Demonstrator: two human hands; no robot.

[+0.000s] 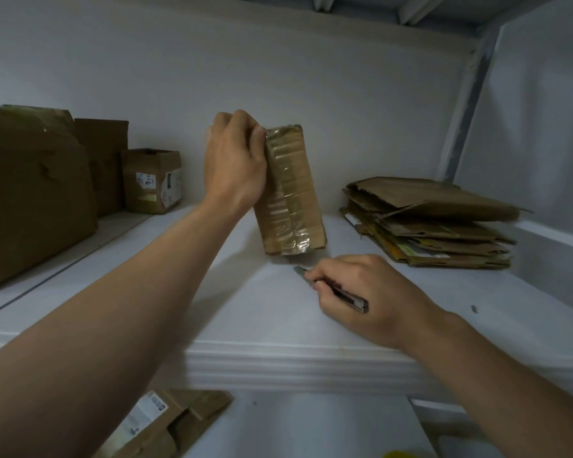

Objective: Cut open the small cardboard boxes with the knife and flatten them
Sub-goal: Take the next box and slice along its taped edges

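The right hand (361, 292), at 5 o'clock from the middle of the view, has its fingers curled round a knife (332, 288), a slim metal utility cutter. The blade end sticks out past the fingertips and points toward 10 o'clock. The tip lies near the bottom corner of the taped box (291, 193) but apart from it. Whether the blade touches the shelf I cannot tell.

The left hand (235, 160) reaches up toward 12 o'clock, back of the hand to the camera. Its fingers wrap over the box's upper left edge and grip it.

Nearest, at 7 o'clock, a flattened piece of cardboard (166, 424) with a white label lies on a lower surface. A bit of something yellow (398, 454) shows at the bottom edge at 5 o'clock. Above these runs the moulded front lip of the white shelf (278, 361).

On that shelf, at the centre, the taped box stands on its short end, closed, its top leaning slightly toward 11 o'clock. Clear tape runs down its long face and over both ends.

At 3 o'clock from it, well apart, lies a stack of flattened cardboard (437, 223). At 9 o'clock stands a small labelled box (153, 180), its top flaps open. Further left are a taller carton (103, 153) and a large dented carton (30, 193). A plain white wall (278, 77) closes the back.
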